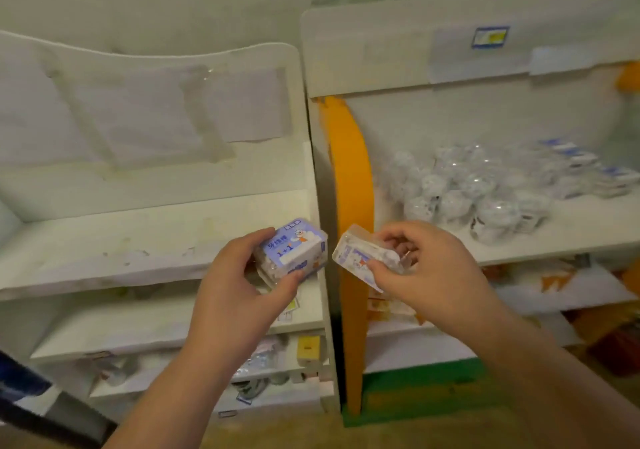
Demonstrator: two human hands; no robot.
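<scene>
Left grip closed round blue-labelled box; right grip pinching clear pack. Both packs mid-air, just beside orange divider. Judged: mid-transfer. Next: set down flat on left shelf, then release

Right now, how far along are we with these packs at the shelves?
Done: a pile of clear round packs and blue-white boxes already lies on the right shelf. In hand: the left hand grips a blue-labelled pack, the right hand pinches a clear pack. Left: neither is on a shelf yet, so both likely still need placing.
</scene>
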